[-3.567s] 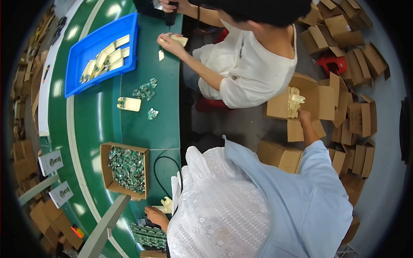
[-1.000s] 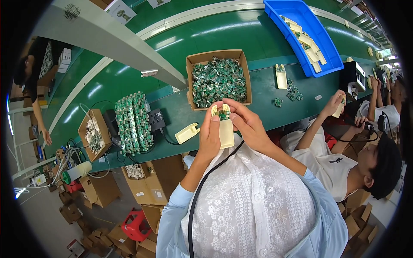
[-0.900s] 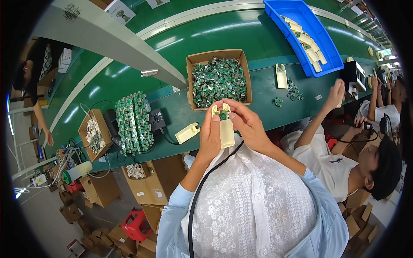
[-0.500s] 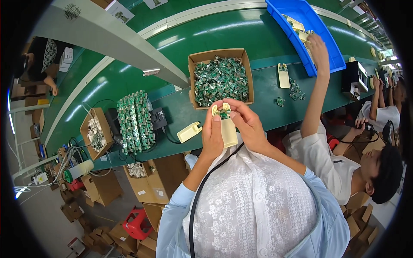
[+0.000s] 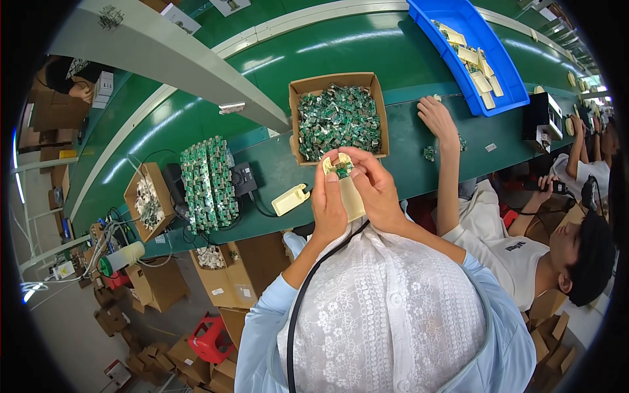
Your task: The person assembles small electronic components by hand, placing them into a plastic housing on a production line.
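Note:
A cream plastic housing (image 5: 352, 200) is held upright between my two hands, in front of my chest. In its rounded top end sits a small green circuit board (image 5: 341, 169). My left hand (image 5: 329, 206) wraps the housing's left side, thumb up along the board. From the other side my right hand (image 5: 379, 195) grips it, its thumb at the board's edge and its fingers curled behind the top. On the bench to the left of my hands lies another cream housing (image 5: 290, 200). Right behind my hands stands a cardboard box (image 5: 382, 131) heaped with green circuit boards.
A co-worker's hand (image 5: 438, 119) rests on the bench to the right, near a few loose boards (image 5: 430, 153). A blue bin (image 5: 515, 69) with cream housings stands beyond it. Stacked board panels (image 5: 206, 185) and a small carton (image 5: 162, 196) are at the left; a grey post (image 5: 216, 82) slants overhead.
The co-worker's hand has moved from the blue bin to the bench, where a cream housing lay in view before. My hands keep their hold, with only slight finger movement at the board.

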A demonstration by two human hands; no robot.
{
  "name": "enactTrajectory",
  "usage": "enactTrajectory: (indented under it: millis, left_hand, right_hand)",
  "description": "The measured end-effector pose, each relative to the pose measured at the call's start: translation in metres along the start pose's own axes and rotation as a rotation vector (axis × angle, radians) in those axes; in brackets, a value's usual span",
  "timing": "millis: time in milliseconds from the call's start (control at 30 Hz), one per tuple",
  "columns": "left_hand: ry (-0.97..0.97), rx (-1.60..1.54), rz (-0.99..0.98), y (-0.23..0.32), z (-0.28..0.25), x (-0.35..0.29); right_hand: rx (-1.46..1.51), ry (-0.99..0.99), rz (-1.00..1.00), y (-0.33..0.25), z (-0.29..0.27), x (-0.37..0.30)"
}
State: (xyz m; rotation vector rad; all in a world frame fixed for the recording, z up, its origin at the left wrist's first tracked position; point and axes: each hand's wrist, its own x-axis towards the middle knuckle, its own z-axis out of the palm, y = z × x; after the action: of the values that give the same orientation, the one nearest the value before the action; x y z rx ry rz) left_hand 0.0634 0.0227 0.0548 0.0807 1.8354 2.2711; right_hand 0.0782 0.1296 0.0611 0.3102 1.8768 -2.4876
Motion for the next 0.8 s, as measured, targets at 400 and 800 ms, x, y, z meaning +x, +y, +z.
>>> enactTrajectory:
  millis: [400, 800]
  left_hand:
    - [-0.043, -0.142, -0.082, -0.003, -0.001, 0.002]
    - [-0.035, -0.073, 0.019, -0.003, -0.005, 0.002]
  right_hand:
    - [0.039, -0.045, -0.022, -0.011, 0.002, 0.002]
    - [0.285, -0.126, 0.016, -0.014, 0.0, 0.005]
